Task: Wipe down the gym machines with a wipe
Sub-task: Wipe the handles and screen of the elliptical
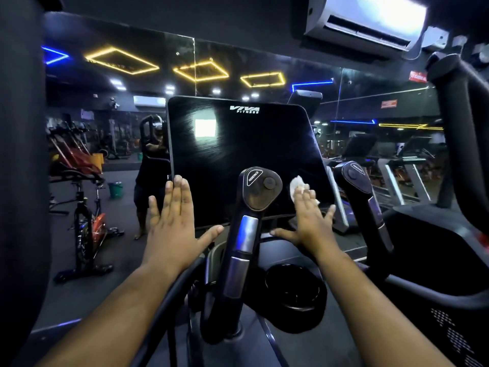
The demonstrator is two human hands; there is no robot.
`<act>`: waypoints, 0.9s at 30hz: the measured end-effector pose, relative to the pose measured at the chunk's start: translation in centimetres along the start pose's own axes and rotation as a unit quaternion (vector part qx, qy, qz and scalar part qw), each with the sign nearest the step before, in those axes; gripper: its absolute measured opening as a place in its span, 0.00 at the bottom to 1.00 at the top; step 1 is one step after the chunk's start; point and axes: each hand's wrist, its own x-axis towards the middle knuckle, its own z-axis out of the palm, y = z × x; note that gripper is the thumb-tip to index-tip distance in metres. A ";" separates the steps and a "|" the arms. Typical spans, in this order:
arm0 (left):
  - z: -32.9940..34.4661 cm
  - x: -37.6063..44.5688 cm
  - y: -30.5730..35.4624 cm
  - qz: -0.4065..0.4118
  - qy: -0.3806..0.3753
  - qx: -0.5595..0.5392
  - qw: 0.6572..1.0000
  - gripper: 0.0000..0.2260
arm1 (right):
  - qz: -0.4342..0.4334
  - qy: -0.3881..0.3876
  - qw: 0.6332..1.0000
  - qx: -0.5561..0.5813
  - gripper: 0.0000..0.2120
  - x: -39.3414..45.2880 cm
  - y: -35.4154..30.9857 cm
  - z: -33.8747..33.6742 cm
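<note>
A big wall mirror (105,123) stands behind the machine and shows the gym room with its yellow and blue lights. In front of it is the large, flat, shiny black screen (238,154) of the machine, and this is the thing to look from.

Just in front of the screen's lower middle stands a thick black and silver handle (248,234) with a round knob on top. A second handle like it (362,186) stands to the right of the screen.

The left hand (172,223) lies flat and open on the screen's lower left edge, fingers straight. It likely holds the screen steady so it does not wobble.

The right hand (307,218) presses flat on the screen's lower right corner, fingers straight. Under its fingertips is the small, crumpled white wipe (296,184), touching the glass. A flat hand likely pushes the wipe hard on the glass, so it rubs well.

Most of the wipe hides under the fingers. The middle handle covers part of the screen's bottom. The machine's right side is cut off and dark, so it is hard to make out.
</note>
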 end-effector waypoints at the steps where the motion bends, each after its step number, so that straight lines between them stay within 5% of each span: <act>1: -0.3 -0.2 0.0 -0.003 -0.009 -0.008 1.000 0.51 | -0.030 0.006 0.999 -0.008 0.57 -0.3 -0.9 0.2; 7: -1.3 -1.2 0.6 -0.012 -0.034 -0.026 0.999 0.49 | -0.240 0.087 0.966 -0.036 0.18 -1.9 -5.7 0.5; 11: -1.8 -3.5 1.4 -0.007 -0.058 -0.048 0.997 0.47 | -0.260 0.075 0.962 0.035 0.19 -5.0 -9.4 -1.4; 18: -0.6 -7.4 4.0 0.033 -0.199 -0.069 0.977 0.46 | -0.196 -0.111 0.974 0.037 0.08 -9.1 -8.8 -1.2; 21: 0.1 -7.4 3.8 0.036 -0.180 -0.110 0.977 0.46 | -0.141 -0.220 0.963 0.066 0.12 -9.0 -8.6 -0.8; 27: 2.2 -7.9 2.7 0.044 -0.190 -0.283 0.939 0.40 | -0.176 -0.343 0.923 0.016 0.19 -6.2 -9.6 1.7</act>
